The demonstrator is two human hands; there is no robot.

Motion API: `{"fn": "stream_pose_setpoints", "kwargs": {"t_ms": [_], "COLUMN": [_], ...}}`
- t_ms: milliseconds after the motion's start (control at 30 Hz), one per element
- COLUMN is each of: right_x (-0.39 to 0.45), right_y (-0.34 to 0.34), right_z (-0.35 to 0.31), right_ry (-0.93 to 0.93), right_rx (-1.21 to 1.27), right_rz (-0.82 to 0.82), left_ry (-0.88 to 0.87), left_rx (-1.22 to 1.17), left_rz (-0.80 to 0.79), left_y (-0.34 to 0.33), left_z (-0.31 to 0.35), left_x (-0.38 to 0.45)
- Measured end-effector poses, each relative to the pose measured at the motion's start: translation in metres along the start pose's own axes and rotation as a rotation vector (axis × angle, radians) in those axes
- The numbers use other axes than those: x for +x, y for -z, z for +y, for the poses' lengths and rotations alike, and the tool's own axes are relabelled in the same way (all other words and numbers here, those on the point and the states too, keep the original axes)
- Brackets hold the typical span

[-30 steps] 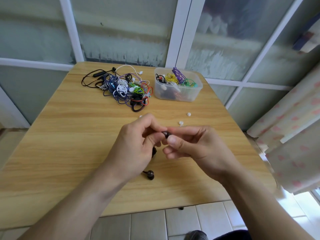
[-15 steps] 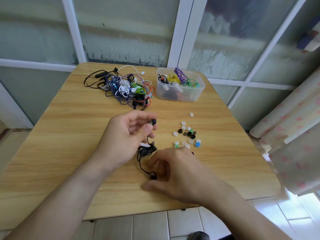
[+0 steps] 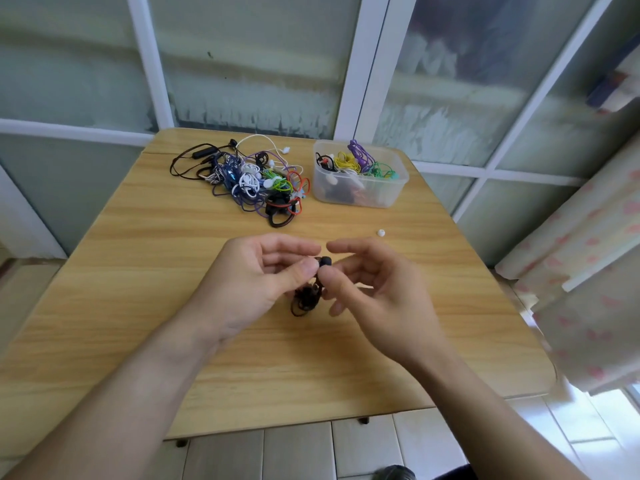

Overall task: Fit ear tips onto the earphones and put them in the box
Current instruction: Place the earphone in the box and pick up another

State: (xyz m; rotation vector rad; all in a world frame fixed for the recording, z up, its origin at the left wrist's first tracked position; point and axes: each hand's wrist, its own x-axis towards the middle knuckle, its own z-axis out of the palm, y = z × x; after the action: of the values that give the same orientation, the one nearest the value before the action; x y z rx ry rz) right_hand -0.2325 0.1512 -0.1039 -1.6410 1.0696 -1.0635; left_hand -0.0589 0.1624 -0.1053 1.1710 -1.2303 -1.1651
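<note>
Above the middle of the table (image 3: 145, 306), in the head view, a black earphone (image 3: 325, 262) is held between the two hands, with its coiled black cable (image 3: 305, 299) hanging below them. The left hand (image 3: 256, 282) has its grip pinched on the earphone body between thumb and curled fingers, while the right hand (image 3: 374, 289) pinches the dark tip end with the thumb and a finger, the remaining fingers being loosely spread. Whether the ear tip is fully seated cannot be told, since the fingers hide the joint; the fitting step is judged to be in hand or nearly finished for this bud. At the far side of the table, a clear plastic box (image 3: 360, 197) is seen already holding several coiled earphones, yellow, purple and green among them, so part of the task is judged done. Just to its left, a tangled pile of earphones (image 3: 252, 181) lies on the table, so much work is judged left. A single white ear tip (image 3: 381, 232) lies loose on the table, apart from the hands. The held earphone has not yet been placed in the box.
</note>
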Motion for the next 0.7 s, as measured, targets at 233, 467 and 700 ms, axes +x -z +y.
{"fn": "stream_pose_setpoints", "kwargs": {"t_ms": [233,467,700], "right_x": [0.010,0.067,0.176], "right_y": [-0.009,0.017,0.053], "right_z": [-0.001,-0.031,-0.022], "right_ry": [0.007,-0.046,-0.002], "right_rx": [0.274,0.445,0.040], "right_rz": [0.029,0.271,0.477], "left_ry": [-0.056,-0.239,-0.261], "left_rx": [-0.060,0.289,0.774], "left_rz": [0.149,0.372,0.233], "left_y": [-0.002,0.000,0.010], "left_z": [-0.001,-0.007,-0.021], "left_x": [0.005,0.020,0.046]}}
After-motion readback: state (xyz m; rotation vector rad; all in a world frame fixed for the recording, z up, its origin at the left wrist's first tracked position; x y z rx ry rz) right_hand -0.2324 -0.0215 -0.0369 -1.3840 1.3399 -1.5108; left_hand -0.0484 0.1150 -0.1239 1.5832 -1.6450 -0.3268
